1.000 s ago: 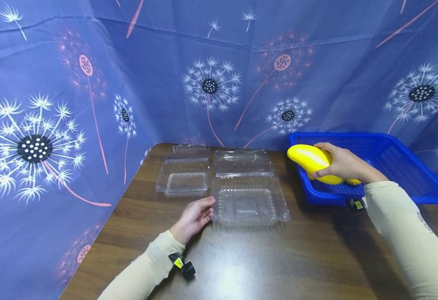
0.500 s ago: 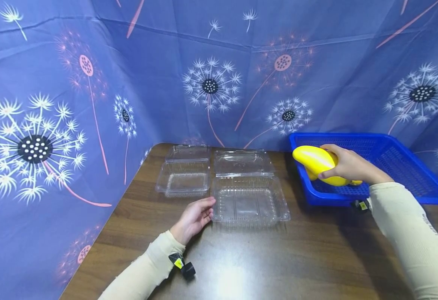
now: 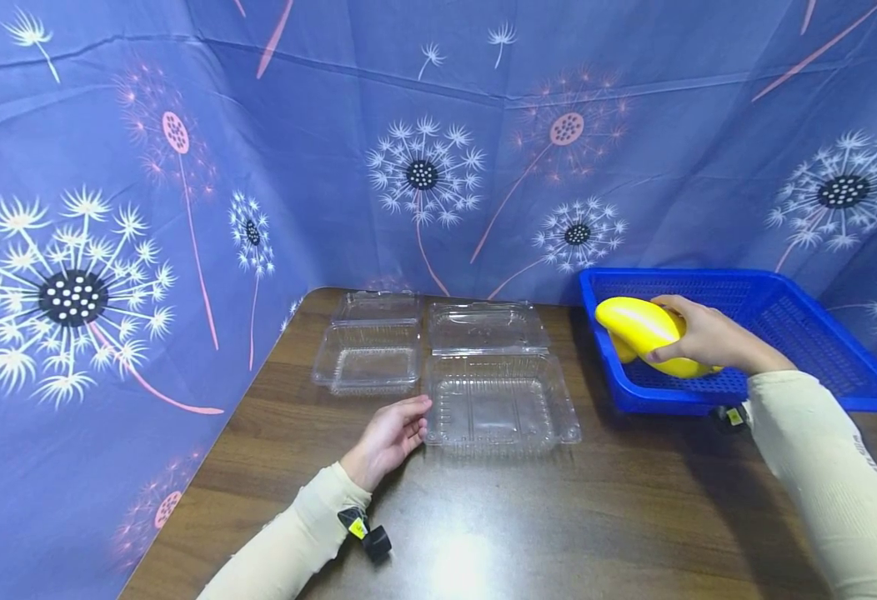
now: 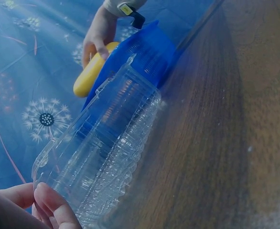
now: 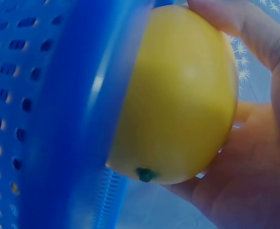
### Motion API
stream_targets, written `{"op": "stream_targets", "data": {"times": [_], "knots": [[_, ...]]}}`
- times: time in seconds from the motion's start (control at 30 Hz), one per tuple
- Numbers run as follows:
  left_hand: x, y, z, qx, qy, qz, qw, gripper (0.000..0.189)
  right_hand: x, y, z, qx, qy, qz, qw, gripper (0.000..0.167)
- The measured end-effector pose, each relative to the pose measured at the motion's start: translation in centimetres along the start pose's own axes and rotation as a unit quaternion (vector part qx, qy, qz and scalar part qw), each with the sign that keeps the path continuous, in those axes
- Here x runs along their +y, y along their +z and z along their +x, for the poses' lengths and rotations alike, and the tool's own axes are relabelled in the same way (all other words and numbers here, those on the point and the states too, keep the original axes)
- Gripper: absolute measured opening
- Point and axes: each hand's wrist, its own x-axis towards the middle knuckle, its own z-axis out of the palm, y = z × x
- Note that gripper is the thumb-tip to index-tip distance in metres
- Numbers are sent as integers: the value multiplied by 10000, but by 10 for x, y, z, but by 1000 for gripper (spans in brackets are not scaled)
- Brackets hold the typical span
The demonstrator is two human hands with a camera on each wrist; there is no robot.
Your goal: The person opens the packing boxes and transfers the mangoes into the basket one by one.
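Observation:
My right hand [image 3: 697, 333] grips a large smooth yellow mango [image 3: 633, 321] over the near left part of the blue basket [image 3: 844, 367]. In the right wrist view, the basket's rim overlaps the mango [image 5: 183, 95], whose small dark green stem end shows. Part of another yellow thing [image 3: 622, 348] shows beneath the mango in the head view. My left hand [image 3: 388, 437] is at the left edge of an opened clear plastic clamshell box [image 3: 502, 404]; the left wrist view shows its thumb and fingers pinching the box's rim.
A smaller opened clear clamshell box [image 3: 367, 354] stands to the left of the larger one. Both boxes and the basket are on a brown wooden table [image 3: 543, 517]. A blue dandelion-print cloth [image 3: 318, 150] hangs behind and along the left.
My right hand has shifted to the right and slightly toward me with the mango, farther over the basket. The left hand and both boxes have stayed in place.

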Motion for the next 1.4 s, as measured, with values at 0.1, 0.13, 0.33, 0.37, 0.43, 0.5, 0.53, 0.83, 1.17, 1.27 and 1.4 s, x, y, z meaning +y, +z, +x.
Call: {"op": "stream_targets", "data": {"times": [0.1,0.13,0.33,0.37,0.43,0.5,0.53,0.83,1.17,1.27,1.4], "knots": [[0,0,0,-5,-2,-6,10000,39,2,0,0,-7,50,0,10000,98],[0,0,0,-6,-1,-9,10000,39,3,1,0,-11,65,-3,10000,97],[1,0,0,-26,11,-23,10000,40,10,1,-1,-125,139,-13,9998,98],[1,0,0,-25,9,-24,10000,40,12,1,-1,-148,150,-12,9998,98],[1,0,0,-23,5,-13,10000,40,14,1,-1,-180,149,-1,9997,97],[0,0,-1,-16,-2,0,10000,40,16,2,0,-224,174,7,9996,96],[0,-1,-1,-14,-7,5,10000,40,17,3,0,-244,171,13,9996,96],[0,0,-1,-7,-9,3,10000,39,23,7,-1,-511,280,-45,9983,100],[0,1,0,8,-32,-17,10000,41,28,8,-1,-578,187,-198,9980,96],[0,0,0,21,-30,-30,10000,39,28,7,-1,-629,166,-195,9977,96],[0,-1,0,37,-32,-46,10000,39,29,7,-1,-709,136,-177,9972,96]]}}
